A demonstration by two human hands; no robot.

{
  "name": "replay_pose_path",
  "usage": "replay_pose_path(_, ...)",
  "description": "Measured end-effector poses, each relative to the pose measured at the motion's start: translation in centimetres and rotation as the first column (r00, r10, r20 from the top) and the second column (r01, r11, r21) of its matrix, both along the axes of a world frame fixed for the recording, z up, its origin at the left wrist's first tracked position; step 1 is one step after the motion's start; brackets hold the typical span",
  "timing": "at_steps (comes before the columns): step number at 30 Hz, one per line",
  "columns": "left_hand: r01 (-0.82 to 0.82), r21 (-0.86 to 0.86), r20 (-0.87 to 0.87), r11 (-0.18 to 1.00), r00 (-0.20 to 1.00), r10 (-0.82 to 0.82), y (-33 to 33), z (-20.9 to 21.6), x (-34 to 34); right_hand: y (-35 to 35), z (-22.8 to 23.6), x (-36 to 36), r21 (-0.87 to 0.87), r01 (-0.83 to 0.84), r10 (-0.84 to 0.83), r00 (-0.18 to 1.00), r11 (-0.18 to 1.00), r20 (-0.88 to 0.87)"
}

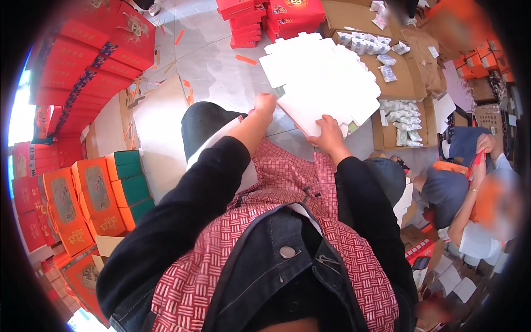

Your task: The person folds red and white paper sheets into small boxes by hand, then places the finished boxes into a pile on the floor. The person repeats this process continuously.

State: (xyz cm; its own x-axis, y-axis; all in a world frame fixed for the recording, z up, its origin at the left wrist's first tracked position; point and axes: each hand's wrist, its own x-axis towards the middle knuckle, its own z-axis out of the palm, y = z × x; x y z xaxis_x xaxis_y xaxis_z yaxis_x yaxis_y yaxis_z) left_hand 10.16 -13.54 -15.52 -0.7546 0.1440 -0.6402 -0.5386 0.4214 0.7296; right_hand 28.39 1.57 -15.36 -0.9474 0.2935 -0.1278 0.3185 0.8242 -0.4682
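Observation:
I hold a flat white die-cut cardboard sheet [323, 83] out in front of me over the floor. My left hand [264, 104] grips its left edge. My right hand [327, 133] grips its near lower edge, fingers curled over the board. Both forearms are in black sleeves above a red patterned apron. The sheet has notched flaps along its top and hides part of the brown carton behind it.
Red gift boxes [94, 61] are stacked at left, with orange and green boxes [105, 191] below them. Open brown cartons [401, 124] with small white packets stand at right. Another person [475, 188] sits at right holding something red. More red boxes [265, 16] lie on the grey floor.

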Motion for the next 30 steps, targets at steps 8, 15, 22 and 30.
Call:
replay_pose_path(8,-0.113,0.07,0.192,0.991,0.976,0.098,-1.8,1.2,5.0,-0.3,0.8,0.2,-0.114,-0.011,-0.007,0.988,0.993,-0.157)
replay_pose_path(15,0.423,0.029,-0.304,0.906,0.867,-0.395,-7.0,-17.3,2.7,-9.5,28.8,6.3,-0.514,-0.753,0.071,0.536,-0.411,-0.841)
replay_pose_path(22,0.461,-0.129,-0.432,0.878,0.77,-0.469,-5.5,-15.2,4.0,-7.3,16.4,1.3,-0.7,-0.046,-0.273,0.9,0.713,-0.338)
replay_pose_path(30,0.64,-0.273,-0.374,0.719,0.618,-0.692,-6.1,-9.6,7.5,-4.2,-3.5,1.0,0.376,-0.019,0.041,0.998,0.926,-0.051)
